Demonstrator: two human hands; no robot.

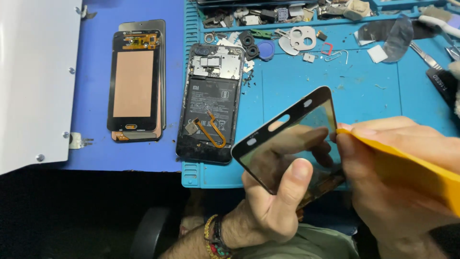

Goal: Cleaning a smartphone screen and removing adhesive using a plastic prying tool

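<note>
Head view: left hand point(268, 201) holds a thin glass screen panel point(287, 139) up off the bench, tilted, thumb pressed on its near face and fingers visible through the glass behind it. Left grip is pinched on the panel's lower end. Right hand point(397, 168) is closed around a flat yellow plastic pry tool point(407, 165), tip set at the panel's right edge, touching or just beside it; can't tell if it's under a layer.

Progress, as a judgement: panel is already off any phone body and held free, so separation looks done; edge work with the tool is the step in hand. Nothing is refitted yet.

Panel look: black border, rounded corners, slot cutouts along the top end, clear reflective centre. Lower right part shows something brownish behind it, partly hidden by the hands. No cracks visible.

On the blue mat point(364, 86): opened phone body point(211, 103), back up, battery and metal shield exposed, orange flex cable looped over the lower battery. Well left of it, on the darker blue bench surface, a stack of display assemblies point(136, 79) with a copper-coloured backing. Loose small parts, camera rings and a paper clip are scattered along the mat's far edge. Tweezers point(425, 55) lie at far right.
</note>
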